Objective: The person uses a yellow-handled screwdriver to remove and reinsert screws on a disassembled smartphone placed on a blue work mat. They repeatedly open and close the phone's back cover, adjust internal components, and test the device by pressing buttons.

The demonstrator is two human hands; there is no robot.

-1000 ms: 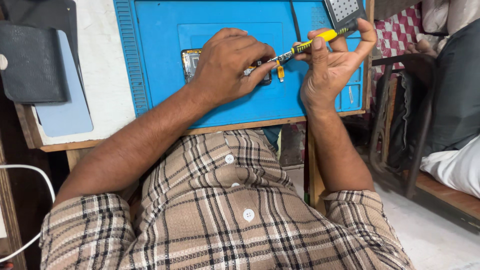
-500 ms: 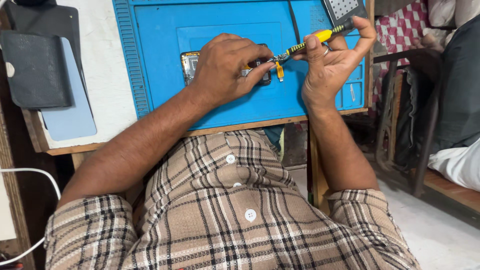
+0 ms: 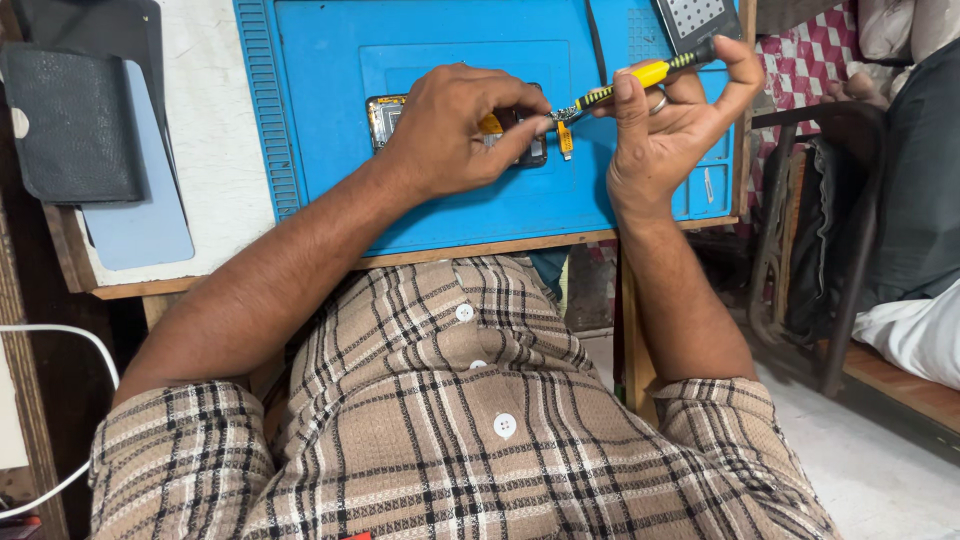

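An opened phone (image 3: 385, 112) with bare circuitry lies on a blue work mat (image 3: 330, 150), mostly hidden under my left hand (image 3: 455, 130). That hand pinches the metal tip of a yellow and black screwdriver (image 3: 640, 75) between thumb and fingers, just above the phone. My right hand (image 3: 670, 130) holds the screwdriver's handle, with the thumb and a raised finger around it. A small orange flex strip (image 3: 565, 140) sticks out by the phone's right edge.
A pale blue phone back cover (image 3: 140, 220) and a dark case (image 3: 70, 120) lie on the white tabletop at the left. A grey perforated device (image 3: 690, 18) sits at the mat's top right. A metal chair frame (image 3: 800, 230) stands to the right; a white cable (image 3: 60, 335) hangs left.
Both hands stay together at the screwdriver over the phone. The right fingers have shifted slightly along the handle; the view has drifted a little.
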